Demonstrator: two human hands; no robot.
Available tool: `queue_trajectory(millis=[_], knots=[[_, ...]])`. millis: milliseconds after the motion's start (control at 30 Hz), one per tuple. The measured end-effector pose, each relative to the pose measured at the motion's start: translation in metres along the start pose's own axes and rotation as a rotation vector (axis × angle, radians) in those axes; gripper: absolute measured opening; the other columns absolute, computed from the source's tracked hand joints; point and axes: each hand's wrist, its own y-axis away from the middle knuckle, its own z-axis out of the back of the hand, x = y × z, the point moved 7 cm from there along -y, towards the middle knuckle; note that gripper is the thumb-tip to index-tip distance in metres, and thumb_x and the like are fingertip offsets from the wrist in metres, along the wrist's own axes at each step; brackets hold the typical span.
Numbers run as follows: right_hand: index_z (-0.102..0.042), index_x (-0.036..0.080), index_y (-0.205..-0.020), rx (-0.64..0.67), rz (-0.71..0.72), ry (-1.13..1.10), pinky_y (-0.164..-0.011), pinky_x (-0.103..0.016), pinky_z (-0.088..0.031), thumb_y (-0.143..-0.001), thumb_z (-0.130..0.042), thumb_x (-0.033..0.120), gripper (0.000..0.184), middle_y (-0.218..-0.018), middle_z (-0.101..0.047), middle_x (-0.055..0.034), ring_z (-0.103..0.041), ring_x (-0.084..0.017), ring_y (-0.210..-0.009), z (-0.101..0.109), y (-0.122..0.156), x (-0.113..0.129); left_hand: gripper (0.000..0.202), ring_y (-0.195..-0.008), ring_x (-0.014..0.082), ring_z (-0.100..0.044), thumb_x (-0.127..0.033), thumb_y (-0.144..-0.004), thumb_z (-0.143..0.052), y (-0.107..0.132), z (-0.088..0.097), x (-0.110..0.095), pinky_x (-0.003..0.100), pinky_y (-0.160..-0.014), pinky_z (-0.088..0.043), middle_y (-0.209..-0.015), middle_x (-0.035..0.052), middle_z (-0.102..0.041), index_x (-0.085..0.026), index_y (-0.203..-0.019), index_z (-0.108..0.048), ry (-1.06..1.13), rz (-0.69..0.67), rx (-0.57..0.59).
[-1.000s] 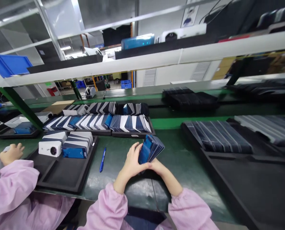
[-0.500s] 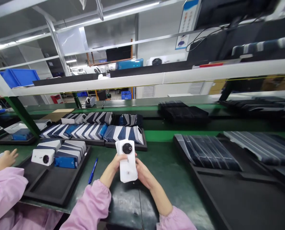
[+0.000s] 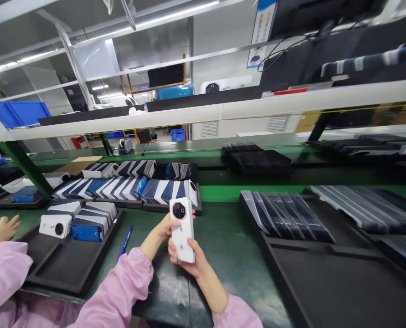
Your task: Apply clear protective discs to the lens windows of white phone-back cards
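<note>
Both hands hold a stack of white phone back covers [image 3: 182,231] upright above the green bench, the top one with a round black camera ring facing me. My left hand [image 3: 166,228] closes around its left side near the upper half, thumb over the front. My right hand [image 3: 190,258] wraps the lower part, its thumb pressed on the front face near the right edge. The fingers behind the stack are partly hidden. On the bench left of my left arm lies a blue pen [image 3: 125,241].
A black tray [image 3: 66,269] with white and blue covers lies left; a co-worker's hand [image 3: 2,231] is beyond it. Trays of upright covers [image 3: 167,191] line the back. At right are a large black tray [image 3: 342,278] and a row of dark covers [image 3: 285,216]. A shelf [image 3: 223,111] spans above.
The fanned covers now sit squared together. My right hand has moved from the stack's right side to its lower part, thumb on the front. The view has shifted slightly right.
</note>
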Motion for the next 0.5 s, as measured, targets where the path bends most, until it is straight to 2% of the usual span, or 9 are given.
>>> queue_trajectory(millis=[100, 167, 233, 300, 333, 433, 500], knots=[[-0.056, 0.022, -0.103, -0.192, 0.105, 0.101, -0.051, -0.026, -0.045, -0.069, -0.078, 0.059, 0.055, -0.069, -0.051, 0.0038, -0.049, -0.013, -0.054, 0.026, -0.006, 0.006, 0.111, -0.115, 0.03, -0.061, -0.05, -0.052, -0.089, -0.004, 0.01, -0.005, 0.045, -0.094, -0.051, -0.132, 0.0146, -0.057, -0.029, -0.146, -0.035, -0.079, 0.036, -0.081], [-0.055, 0.024, -0.108, -0.289, 0.163, 0.165, -0.056, -0.03, -0.049, -0.071, -0.079, 0.054, 0.054, -0.071, -0.053, 0.0028, -0.055, -0.018, -0.06, 0.038, -0.009, 0.01, 0.111, -0.112, 0.0282, -0.063, -0.046, -0.052, -0.091, -0.006, 0.007, -0.005, 0.046, -0.094, -0.051, -0.13, 0.0154, -0.058, -0.028, -0.146, -0.035, -0.127, 0.085, -0.097], [-0.055, 0.025, -0.113, -0.35, 0.225, 0.214, -0.074, -0.038, -0.055, -0.065, -0.085, 0.051, 0.063, -0.085, -0.061, -0.0022, -0.063, -0.025, -0.082, 0.044, -0.01, 0.013, 0.094, -0.105, 0.027, -0.065, -0.04, -0.052, -0.092, -0.007, -0.001, -0.003, 0.047, -0.094, -0.051, -0.118, 0.0149, -0.064, -0.02, -0.134, -0.05, -0.178, 0.131, -0.106], [-0.054, 0.025, -0.117, -0.389, 0.276, 0.25, -0.092, -0.043, -0.051, -0.058, -0.088, 0.05, 0.073, -0.103, -0.064, -0.0065, -0.061, -0.031, -0.103, 0.045, -0.01, 0.015, 0.069, -0.098, 0.0257, -0.067, -0.032, -0.051, -0.092, -0.009, -0.009, -0.004, 0.046, -0.095, -0.051, -0.105, 0.0126, -0.068, -0.014, -0.111, -0.063, -0.222, 0.151, -0.125], [-0.053, 0.025, -0.119, -0.4, 0.29, 0.264, -0.097, -0.045, -0.049, -0.057, -0.089, 0.05, 0.076, -0.107, -0.064, -0.0077, -0.06, -0.032, -0.108, 0.045, -0.011, 0.014, 0.059, -0.096, 0.0254, -0.067, -0.029, -0.051, -0.092, -0.011, -0.01, -0.005, 0.045, -0.093, -0.052, -0.101, 0.0117, -0.069, -0.013, -0.101, -0.064, -0.238, 0.153, -0.138], [-0.047, 0.025, -0.127, -0.414, 0.292, 0.285, -0.092, -0.046, -0.051, -0.058, -0.087, 0.055, 0.085, -0.106, -0.061, -0.0081, -0.062, -0.032, -0.102, 0.045, -0.01, 0.008, 0.043, -0.089, 0.0245, -0.068, -0.027, -0.058, -0.088, -0.026, 0.001, -0.02, 0.042, -0.085, -0.055, -0.094, 0.0103, -0.07, -0.012, -0.091, -0.066, -0.267, 0.159, -0.194], [-0.039, 0.027, -0.132, -0.435, 0.285, 0.289, -0.085, -0.043, -0.053, -0.062, -0.085, 0.056, 0.088, -0.108, -0.058, -0.0074, -0.063, -0.029, -0.098, 0.046, -0.009, 0.002, 0.036, -0.085, 0.0224, -0.068, -0.029, -0.069, -0.083, -0.049, 0.025, -0.043, 0.038, -0.079, -0.056, -0.092, 0.0102, -0.07, -0.011, -0.094, -0.066, -0.284, 0.163, -0.255]])
